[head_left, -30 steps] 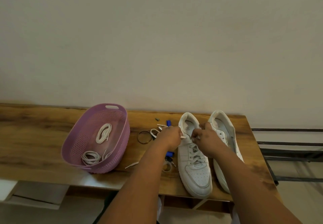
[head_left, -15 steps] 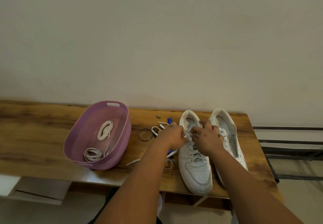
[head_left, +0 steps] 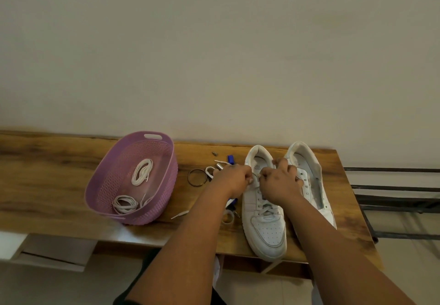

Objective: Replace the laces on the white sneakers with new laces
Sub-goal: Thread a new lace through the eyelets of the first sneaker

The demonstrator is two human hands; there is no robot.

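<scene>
Head view: both hands [head_left: 257, 180] pinch the left sneaker's [head_left: 265, 228] lace [head_left: 256, 175].

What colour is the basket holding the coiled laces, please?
The basket is light purple, seen in the head view.

Home room, plain cream wall [head_left: 214, 54] filling upper frame, wood-grain counter [head_left: 47, 173] against it, purple plastic basket [head_left: 133, 219] at left centre, tiled floor [head_left: 404, 269] lower right
</scene>
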